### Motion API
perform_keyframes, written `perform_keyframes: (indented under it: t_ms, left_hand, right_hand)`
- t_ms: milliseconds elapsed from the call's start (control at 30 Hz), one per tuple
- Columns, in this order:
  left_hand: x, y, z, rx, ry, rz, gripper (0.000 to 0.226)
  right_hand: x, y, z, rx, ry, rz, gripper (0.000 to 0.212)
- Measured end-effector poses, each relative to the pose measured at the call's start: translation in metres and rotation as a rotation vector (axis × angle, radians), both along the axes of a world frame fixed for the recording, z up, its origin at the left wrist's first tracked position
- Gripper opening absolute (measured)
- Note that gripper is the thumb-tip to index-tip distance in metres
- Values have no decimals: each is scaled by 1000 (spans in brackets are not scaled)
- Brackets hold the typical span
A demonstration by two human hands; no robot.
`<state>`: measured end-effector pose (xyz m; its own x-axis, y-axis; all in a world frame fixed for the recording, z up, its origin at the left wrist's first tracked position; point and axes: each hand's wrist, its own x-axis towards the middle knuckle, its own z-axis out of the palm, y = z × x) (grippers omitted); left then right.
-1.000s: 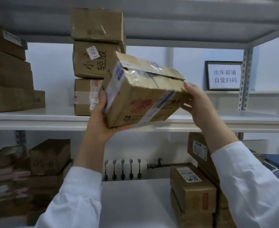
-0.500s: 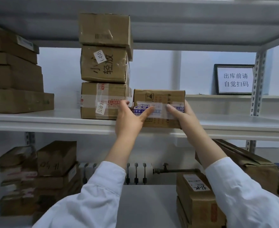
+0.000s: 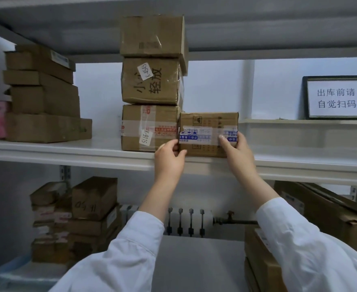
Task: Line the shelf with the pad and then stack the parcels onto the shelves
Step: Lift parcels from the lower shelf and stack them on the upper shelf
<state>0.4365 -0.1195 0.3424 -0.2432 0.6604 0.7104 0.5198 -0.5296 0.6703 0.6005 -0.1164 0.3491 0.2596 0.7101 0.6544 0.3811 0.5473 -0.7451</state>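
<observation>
A small taped cardboard parcel (image 3: 208, 123) stands on the white middle shelf (image 3: 68, 149), flush against the right side of a stack of three parcels (image 3: 151, 83). My left hand (image 3: 169, 159) holds its lower left corner, thumb on the front face. My right hand (image 3: 237, 150) grips its lower right corner, fingers on the front tape. A white pad appears to cover the shelf surface.
A pile of flat cartons (image 3: 45, 98) sits at the shelf's left. A framed sign (image 3: 335, 98) stands at the back right. Below, parcels (image 3: 85, 218) are heaped left and large cartons (image 3: 320, 218) right, with a radiator (image 3: 186, 222) behind.
The parcel went from tilted in the air to standing on the shelf beside the stack. Both hands slid down to its lower corners.
</observation>
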Motion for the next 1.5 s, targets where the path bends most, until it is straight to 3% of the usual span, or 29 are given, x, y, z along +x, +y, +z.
perform_keyframes:
  t_ms: [233,367,400,500,700,767,900,1067,1233,1367,1500]
  left_hand:
    - [8,1,-6,-28,15,16,45]
    - [18,-3,-15,-15,-107,17,50]
    - [21,-5,-18,13,-147,32,49]
    - [40,-10,-32,150,-281,25,40]
    - [100,-16,-72,204,-497,-96,40]
    - [118,-12,-86,126,-548,-108,44]
    - [154,0,-114,-150,-568,-113,42]
    - [190,18,-134,-590,-709,-202,46]
    - [217,44,-160,-797,-817,-228,25]
    - [233,56,-179,-961,-813,-220,39]
    - [245,64,-207,-1129,-843,-264,56]
  right_hand:
    - [6,6,3,-89,-123,-45,39]
    - [9,-9,-1,66,55,-17,51]
    - [12,-13,-5,135,86,-61,48]
    - [23,-20,-18,233,70,-86,13]
    - [64,-26,-54,-16,-54,91,15]
    - [80,-20,-71,-148,-96,81,14]
    - [118,-9,-107,-382,-153,-11,31]
    - [157,0,-142,-612,-52,-55,46]
    - [184,20,-168,-832,-47,-159,56]
    - [203,40,-196,-964,-58,-135,91]
    - [213,48,-214,-1041,38,-150,69]
